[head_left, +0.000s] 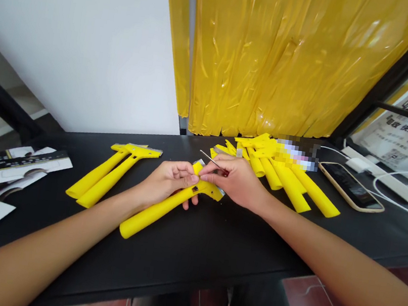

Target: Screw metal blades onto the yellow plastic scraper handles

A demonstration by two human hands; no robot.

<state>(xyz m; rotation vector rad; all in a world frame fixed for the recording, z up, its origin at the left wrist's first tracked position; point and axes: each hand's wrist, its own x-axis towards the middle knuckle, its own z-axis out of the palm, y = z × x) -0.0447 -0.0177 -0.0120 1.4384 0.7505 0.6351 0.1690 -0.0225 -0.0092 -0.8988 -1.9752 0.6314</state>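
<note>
My left hand (177,178) is closed around the neck of a yellow scraper (156,213). The scraper lies slantwise above the black table, its handle toward me and its wide head pointing away. My right hand (238,181) is pinched at the scraper's head, with thumb and fingertips meeting my left thumb there. A thin metal shaft, apparently a small screwdriver (209,158), sticks out leftward from my right fingers; its handle is mostly hidden in the hand. What the fingertips pinch at the head is too small to make out.
Two yellow scrapers (113,170) lie to the left, and a pile of several more (284,178) sits at the back right. Printed cards (29,168) are stacked at far left. A phone (352,186) and a power strip (388,175) with white cables are at right.
</note>
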